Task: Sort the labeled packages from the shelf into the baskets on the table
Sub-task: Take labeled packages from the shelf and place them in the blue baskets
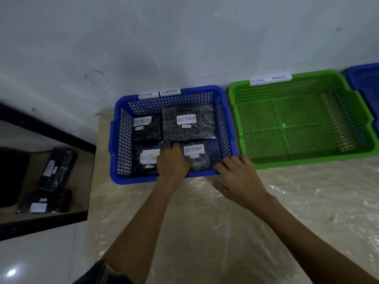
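A blue basket (133, 179) stands on the table against the wall, tagged RETURN and OVERDUE on its far rim. Several black packages with white RETURN labels lie flat in it, one at the back right (188, 121). My left hand (171, 163) reaches over the front rim, and its curled fingers grip the left edge of the front right package (196, 155). My right hand (239, 177) rests with spread fingers on the basket's front right corner. To the right sits a green basket (307, 163) with the same two tags.
A black-framed shelf (49, 130) at the left holds two more black labelled packages (57, 169) (41, 204). Another blue basket (365, 78) shows at the far right edge. Crinkled clear plastic (225, 232) covers the table.
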Demonstrator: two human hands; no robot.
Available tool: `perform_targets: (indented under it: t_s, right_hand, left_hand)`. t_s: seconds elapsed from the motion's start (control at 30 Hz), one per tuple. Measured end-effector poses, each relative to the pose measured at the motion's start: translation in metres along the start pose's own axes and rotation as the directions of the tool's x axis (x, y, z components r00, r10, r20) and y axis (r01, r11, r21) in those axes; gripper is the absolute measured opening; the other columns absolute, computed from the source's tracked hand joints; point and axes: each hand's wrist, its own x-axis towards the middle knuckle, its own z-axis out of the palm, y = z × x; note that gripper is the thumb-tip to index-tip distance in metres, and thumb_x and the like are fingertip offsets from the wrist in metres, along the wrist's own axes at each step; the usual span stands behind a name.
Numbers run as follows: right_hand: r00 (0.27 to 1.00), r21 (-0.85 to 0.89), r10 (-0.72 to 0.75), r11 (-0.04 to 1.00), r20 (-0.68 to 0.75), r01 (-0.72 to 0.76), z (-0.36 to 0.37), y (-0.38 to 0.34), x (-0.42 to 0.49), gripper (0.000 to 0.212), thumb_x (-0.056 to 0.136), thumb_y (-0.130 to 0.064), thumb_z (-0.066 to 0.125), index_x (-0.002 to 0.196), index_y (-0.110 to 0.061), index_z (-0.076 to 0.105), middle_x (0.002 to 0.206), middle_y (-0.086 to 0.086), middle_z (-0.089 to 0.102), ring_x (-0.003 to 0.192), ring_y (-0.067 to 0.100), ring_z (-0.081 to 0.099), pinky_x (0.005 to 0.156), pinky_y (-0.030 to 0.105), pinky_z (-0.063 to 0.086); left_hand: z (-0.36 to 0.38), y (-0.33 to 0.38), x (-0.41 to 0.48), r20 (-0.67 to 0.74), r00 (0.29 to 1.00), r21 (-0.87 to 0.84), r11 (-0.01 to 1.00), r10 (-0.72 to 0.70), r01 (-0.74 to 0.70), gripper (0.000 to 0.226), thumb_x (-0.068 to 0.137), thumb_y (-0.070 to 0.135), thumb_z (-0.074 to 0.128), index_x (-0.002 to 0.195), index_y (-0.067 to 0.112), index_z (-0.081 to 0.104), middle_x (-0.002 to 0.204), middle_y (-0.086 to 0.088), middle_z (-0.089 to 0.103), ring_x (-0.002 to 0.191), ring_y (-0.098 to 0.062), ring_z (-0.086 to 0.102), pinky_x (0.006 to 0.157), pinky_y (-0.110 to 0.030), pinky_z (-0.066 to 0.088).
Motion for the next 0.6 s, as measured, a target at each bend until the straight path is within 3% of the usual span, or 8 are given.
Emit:
perform_targets:
  t_s: [0.1, 0.2, 0.3, 0.47, 0.6]
  right_hand:
    - [1.000, 0.003, -0.004, 1.000, -0.004, 0.004, 0.005, -0.002, -0.003, 0.043, 0.079, -0.053, 0.048, 0.099, -0.018, 0.060, 0.089, 0.001, 0.061, 0.086, 0.026, 0.057, 0.086, 0.042, 0.034]
    - [1.000, -0.001, -0.004, 1.000, -0.004, 0.004, 0.007, -0.003, -0.004, 0.042, 0.076, -0.050, 0.056, 0.102, -0.017, 0.059, 0.091, 0.001, 0.060, 0.088, 0.026, 0.056, 0.090, 0.043, 0.033]
    - [1.000, -0.017, 0.007, 1.000, -0.015, -0.008, 0.008, -0.005, -0.005, 0.043, 0.072, -0.046, 0.064, 0.102, -0.017, 0.058, 0.091, 0.002, 0.060, 0.089, 0.026, 0.055, 0.094, 0.044, 0.032]
    - [1.000, -0.067, 0.019, 0.998, 0.005, -0.018, 0.006, -0.010, -0.004, 0.048, 0.064, -0.043, 0.071, 0.102, -0.016, 0.060, 0.090, 0.003, 0.061, 0.088, 0.026, 0.057, 0.093, 0.048, 0.040]
    - [1.000, -0.085, 0.012, 0.996, 0.023, -0.010, -0.001, -0.012, -0.002, 0.049, 0.060, -0.041, 0.076, 0.100, -0.014, 0.064, 0.085, 0.004, 0.064, 0.083, 0.027, 0.060, 0.085, 0.045, 0.048]
  left_hand:
    - [0.006, -0.003, 0.007, 0.083, 0.990, 0.045, 0.992, 0.113, -0.117, 0.046, 0.086, 0.037, 0.063, 0.121, 0.008, 0.059, 0.123, -0.019, 0.052, 0.117, -0.032, 0.045, 0.091, -0.039, 0.041]
    - [0.007, -0.006, 0.013, 0.110, 0.982, 0.135, 0.977, 0.151, -0.165, 0.044, 0.087, 0.041, 0.059, 0.118, 0.010, 0.063, 0.121, -0.019, 0.053, 0.118, -0.033, 0.044, 0.097, -0.039, 0.037]
    - [0.006, -0.008, 0.011, 0.073, 0.983, 0.132, 0.975, 0.171, -0.180, 0.038, 0.088, 0.039, 0.057, 0.109, 0.009, 0.066, 0.114, -0.018, 0.056, 0.114, -0.033, 0.047, 0.094, -0.039, 0.038]
    - [0.001, -0.009, 0.002, -0.073, 0.969, -0.040, 0.970, 0.238, -0.241, 0.028, 0.087, 0.031, 0.062, 0.104, 0.009, 0.069, 0.102, -0.013, 0.063, 0.100, -0.029, 0.057, 0.087, -0.038, 0.043]
    - [-0.011, -0.010, -0.010, -0.032, 0.970, -0.183, 0.953, 0.241, -0.243, 0.029, 0.088, 0.032, 0.063, 0.109, 0.012, 0.067, 0.097, -0.004, 0.069, 0.091, -0.020, 0.063, 0.083, -0.031, 0.048]
